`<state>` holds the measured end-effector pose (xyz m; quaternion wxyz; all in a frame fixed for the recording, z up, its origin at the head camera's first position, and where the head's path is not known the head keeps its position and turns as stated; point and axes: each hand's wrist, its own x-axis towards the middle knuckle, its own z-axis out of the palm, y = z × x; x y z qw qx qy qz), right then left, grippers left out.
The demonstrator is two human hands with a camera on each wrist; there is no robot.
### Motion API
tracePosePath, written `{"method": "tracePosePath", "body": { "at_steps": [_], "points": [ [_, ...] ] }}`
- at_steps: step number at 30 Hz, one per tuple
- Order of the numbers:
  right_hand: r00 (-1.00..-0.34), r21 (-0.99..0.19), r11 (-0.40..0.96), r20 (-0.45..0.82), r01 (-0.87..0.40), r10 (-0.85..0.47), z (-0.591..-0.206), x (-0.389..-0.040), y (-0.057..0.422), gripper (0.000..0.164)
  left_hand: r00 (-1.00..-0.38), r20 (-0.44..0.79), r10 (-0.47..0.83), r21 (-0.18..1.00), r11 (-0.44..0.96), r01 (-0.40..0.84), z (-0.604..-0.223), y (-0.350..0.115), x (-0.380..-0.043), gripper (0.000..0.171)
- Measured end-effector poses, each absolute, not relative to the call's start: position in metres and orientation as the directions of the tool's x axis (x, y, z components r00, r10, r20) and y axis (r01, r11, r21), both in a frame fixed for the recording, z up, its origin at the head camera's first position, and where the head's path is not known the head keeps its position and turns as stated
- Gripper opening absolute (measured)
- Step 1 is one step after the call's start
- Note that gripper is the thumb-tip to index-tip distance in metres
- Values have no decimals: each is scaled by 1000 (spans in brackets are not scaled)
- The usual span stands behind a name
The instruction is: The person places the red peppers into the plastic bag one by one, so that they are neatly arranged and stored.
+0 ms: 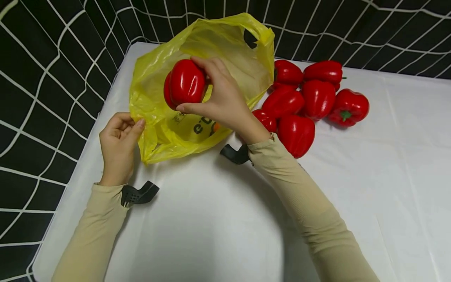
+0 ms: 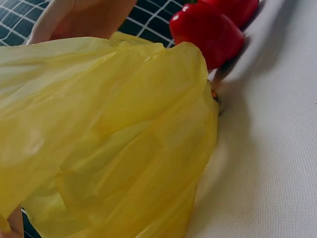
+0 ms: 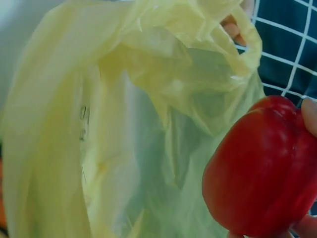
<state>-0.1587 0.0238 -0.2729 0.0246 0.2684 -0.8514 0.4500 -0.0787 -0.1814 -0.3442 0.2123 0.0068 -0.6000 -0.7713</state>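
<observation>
A red bell pepper is gripped between the thumb and fingers of my right hand, over the mouth of a yellow plastic bag. In the right wrist view the same bell pepper shows beside the bag's open mouth. My left hand pinches the bag's left edge between thumb and curled fingers. The left wrist view is mostly filled by the yellow bag, which hides much of that hand. Dark print shows on the bag's inner wall.
Several red bell peppers lie in a heap right of the bag on the white tablecloth. One pepper lies close by my right forearm. A black panel with white netting stands along the back and left.
</observation>
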Motion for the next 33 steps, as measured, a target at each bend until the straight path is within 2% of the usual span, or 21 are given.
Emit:
{"method": "tracePosePath", "body": {
  "at_steps": [7, 16, 27, 33],
  "points": [
    [-885, -810, 417, 249, -412, -393, -288, -168, 11, 89, -912, 258, -319, 926, -189, 328, -344, -181, -81, 20],
    [-926, -813, 498, 123, -300, -356, -322, -176, 3, 89, -915, 258, -310, 936, -157, 317, -345, -180, -80, 20],
    [-894, -813, 491, 75, -312, -442, -353, -179, 4, 90, -917, 262, -300, 938, -146, 316, -347, -181, -78, 19],
    [-837, -812, 516, -65, -272, -544, -354, -181, 14, 110, -921, 247, -300, 936, -173, 308, -348, -181, -79, 20]
  ]
}}
